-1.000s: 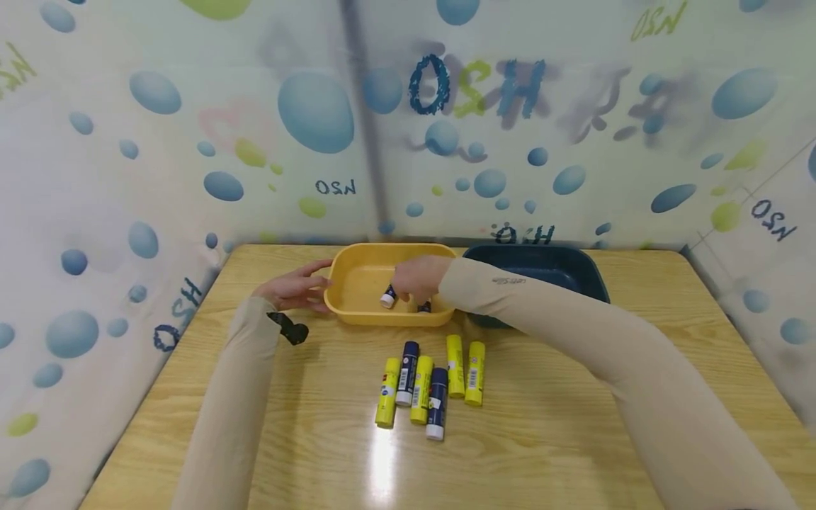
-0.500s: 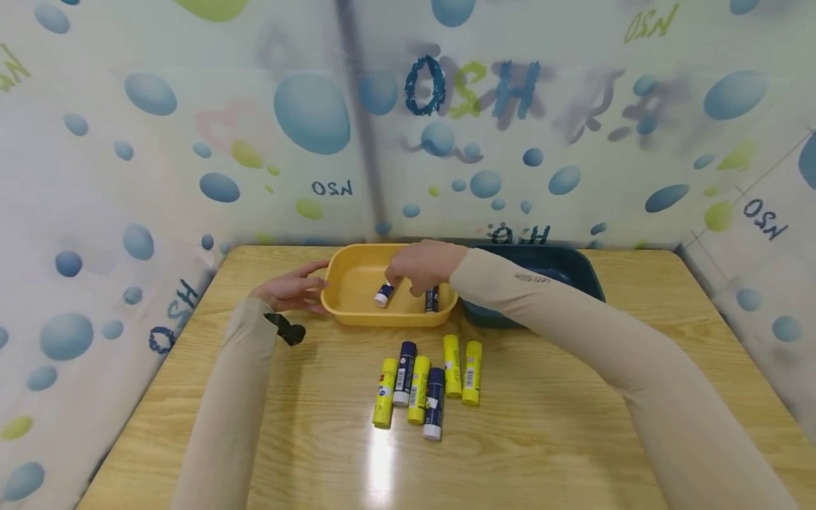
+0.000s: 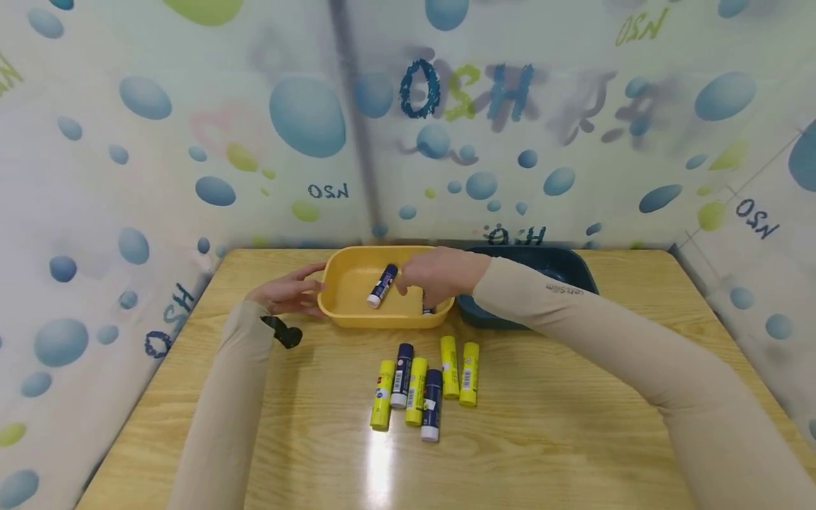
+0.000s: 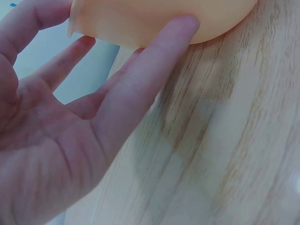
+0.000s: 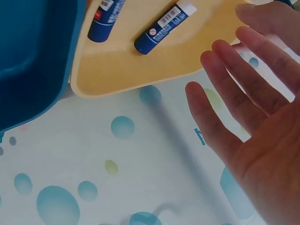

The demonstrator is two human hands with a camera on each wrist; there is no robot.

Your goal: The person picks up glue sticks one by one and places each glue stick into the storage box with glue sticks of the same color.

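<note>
Two navy glue sticks with white ends lie in the yellow tray (image 3: 341, 322). One glue stick (image 3: 382, 285) is in full sight. The other glue stick (image 5: 106, 21) is mostly behind my right hand in the head view. My right hand (image 3: 443, 275) hovers over the tray's right half, holding nothing. In the right wrist view its fingers (image 5: 248, 96) are spread and loosely bent, apart from both sticks. At the tray's left end is my left hand (image 3: 290, 290), with straight, spread fingers (image 4: 136, 89) resting against the wall and rim.
A dark blue tray (image 3: 567, 273) stands right beside the yellow one, partly behind my right sleeve. In front of the trays several yellow glue sticks (image 3: 416, 391) and two navy glue sticks (image 3: 401, 375) lie on the wooden table (image 3: 542, 439). A bubble-patterned wall (image 3: 382, 142) rises behind.
My right hand has let go of the left navy glue stick and drawn off to the right, baring the whole stick. My left hand stays at the tray's end. The head view has shifted slightly.
</note>
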